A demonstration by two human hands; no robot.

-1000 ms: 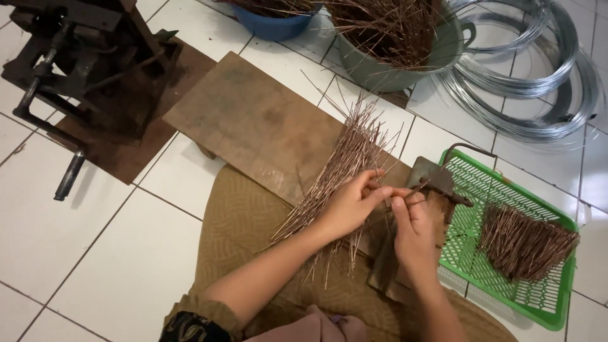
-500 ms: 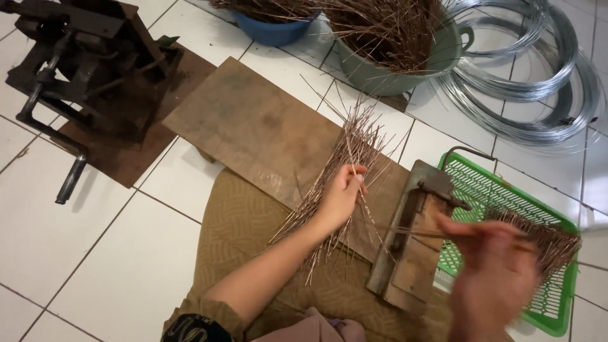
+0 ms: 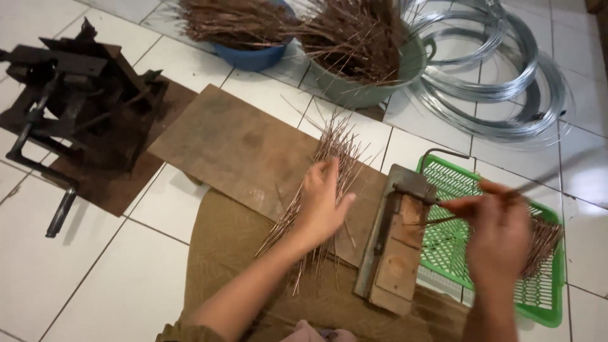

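Head view, looking down at floor tiles. Left hand [image 3: 322, 206] lay flat at frame centre on a fan of thin brown wire rods [image 3: 329, 171], fingers spread wide, pressing them onto a brown wooden board [image 3: 234, 149]. The rods ran from lower centre up toward the basins, partly over a tan cloth [image 3: 228, 253] at the bottom. Right hand [image 3: 500, 231], blurred, was at right of centre above the green basket [image 3: 456, 183], fingers pinched narrow on one or a few rods [image 3: 443, 220] whose ends pointed left toward the small wood-and-metal jig [image 3: 396, 240]; exact count could not be told.

Containers: the green plastic mesh basket at lower right held a bundle of cut brown rods [image 3: 544, 244] at its right side, partly hidden by the hand. Blue basin [image 3: 253, 57] at top centre was heaped with brown rods. Grey-green basin [image 3: 354, 92] just right of it, touching or nearly, was also full of rods sticking out over the rim. Coils of silver wire [image 3: 500, 82] lay on the tiles at upper right, just beside the grey-green basin. Dark rusty iron machine [image 3: 76, 107] sat at upper left on a brown mat [image 3: 114, 187], well apart from both hands.

No labels or packages could be made out.
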